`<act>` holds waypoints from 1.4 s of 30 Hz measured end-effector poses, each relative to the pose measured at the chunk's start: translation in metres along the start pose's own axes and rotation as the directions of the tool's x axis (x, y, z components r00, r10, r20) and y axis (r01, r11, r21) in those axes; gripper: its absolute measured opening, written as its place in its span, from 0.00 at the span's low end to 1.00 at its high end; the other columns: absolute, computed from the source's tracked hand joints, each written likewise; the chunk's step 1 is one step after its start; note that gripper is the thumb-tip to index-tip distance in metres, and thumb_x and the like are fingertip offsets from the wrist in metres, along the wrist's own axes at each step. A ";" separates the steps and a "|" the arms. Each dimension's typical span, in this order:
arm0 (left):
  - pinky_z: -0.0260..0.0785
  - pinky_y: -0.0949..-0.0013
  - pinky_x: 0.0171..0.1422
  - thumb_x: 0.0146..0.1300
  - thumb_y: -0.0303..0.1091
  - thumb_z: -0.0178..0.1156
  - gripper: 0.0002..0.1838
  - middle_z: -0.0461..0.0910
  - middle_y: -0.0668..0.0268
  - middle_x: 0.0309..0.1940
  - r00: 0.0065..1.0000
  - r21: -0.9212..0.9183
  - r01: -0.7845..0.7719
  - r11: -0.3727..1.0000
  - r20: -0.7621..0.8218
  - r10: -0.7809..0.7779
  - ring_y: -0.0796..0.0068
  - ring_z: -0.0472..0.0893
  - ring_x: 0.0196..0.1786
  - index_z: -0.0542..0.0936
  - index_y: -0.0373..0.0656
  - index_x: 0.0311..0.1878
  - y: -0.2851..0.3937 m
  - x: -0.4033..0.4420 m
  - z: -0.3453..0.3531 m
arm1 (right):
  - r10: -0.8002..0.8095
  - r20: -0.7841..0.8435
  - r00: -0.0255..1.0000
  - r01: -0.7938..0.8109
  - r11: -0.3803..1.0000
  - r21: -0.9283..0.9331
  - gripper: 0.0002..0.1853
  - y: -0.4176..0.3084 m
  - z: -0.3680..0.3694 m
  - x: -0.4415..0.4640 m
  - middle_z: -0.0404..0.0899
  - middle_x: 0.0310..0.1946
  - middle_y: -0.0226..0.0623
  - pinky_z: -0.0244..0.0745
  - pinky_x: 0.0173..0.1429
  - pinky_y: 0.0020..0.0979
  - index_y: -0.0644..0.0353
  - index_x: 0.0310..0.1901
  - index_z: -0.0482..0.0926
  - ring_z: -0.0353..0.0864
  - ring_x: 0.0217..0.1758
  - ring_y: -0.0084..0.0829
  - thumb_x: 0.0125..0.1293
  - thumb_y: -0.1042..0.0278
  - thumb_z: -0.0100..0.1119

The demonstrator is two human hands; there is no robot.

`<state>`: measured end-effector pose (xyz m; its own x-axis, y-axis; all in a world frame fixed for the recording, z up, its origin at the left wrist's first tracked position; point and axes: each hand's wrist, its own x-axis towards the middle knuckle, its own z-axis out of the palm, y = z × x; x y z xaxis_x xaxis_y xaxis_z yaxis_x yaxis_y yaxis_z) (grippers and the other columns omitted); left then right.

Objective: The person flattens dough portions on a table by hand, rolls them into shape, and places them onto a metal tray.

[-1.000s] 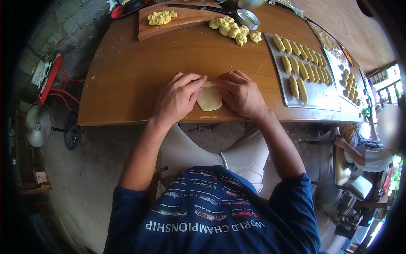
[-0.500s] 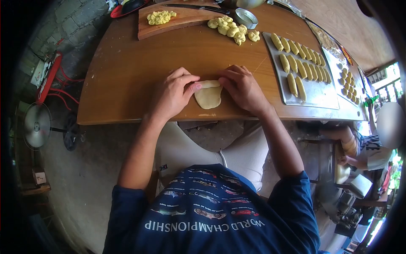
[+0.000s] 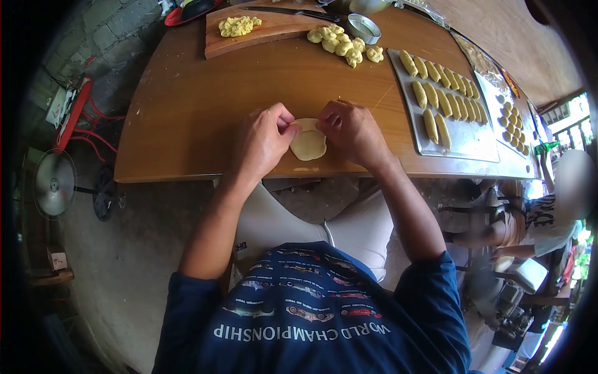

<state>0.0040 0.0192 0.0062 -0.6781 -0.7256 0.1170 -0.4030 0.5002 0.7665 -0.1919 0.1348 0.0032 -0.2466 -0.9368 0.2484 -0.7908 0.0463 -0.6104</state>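
A flat piece of dough (image 3: pixel 308 146) lies on the wooden table (image 3: pixel 187 112) near its front edge, its far edge folded over toward me. My left hand (image 3: pixel 265 135) pinches the dough's upper left edge between thumb and fingers. At the upper right edge, my right hand (image 3: pixel 353 129) has its fingers curled in and closed on the dough. Both hands touch only the far part; the near rounded part lies flat on the wood.
Beyond my hands sit several dough lumps (image 3: pixel 336 42), a metal tin (image 3: pixel 363 28), and a cutting board (image 3: pixel 274 31) with yellow filling (image 3: pixel 239 26) and a knife (image 3: pixel 293 10). Rolled dough fills a tray (image 3: pixel 430 146) at right; small balls (image 3: pixel 512 128) lie beyond. Another person (image 3: pixel 542 215) sits far right.
The rolled far edge of the dough now looks flatter and opened into a wide fold. My fingers have lifted and curled more. The person at right has shifted.
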 end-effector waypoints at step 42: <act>0.81 0.53 0.58 0.74 0.27 0.73 0.11 0.89 0.56 0.49 0.906 0.039 -0.398 0.917 0.177 0.385 0.51 0.90 0.51 0.89 0.36 0.56 -0.020 0.013 -0.016 | -0.253 0.125 0.959 0.276 0.932 -0.233 0.14 0.003 -0.011 -0.010 0.92 0.52 0.37 0.78 0.73 0.47 0.55 0.58 0.90 0.89 0.63 0.44 0.74 0.65 0.75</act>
<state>0.0135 -0.0077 0.0022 -0.8782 -0.3808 0.2894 -0.1238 0.7654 0.6316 -0.1979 0.1482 0.0074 0.0335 -0.9539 0.2983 -0.9360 -0.1346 -0.3252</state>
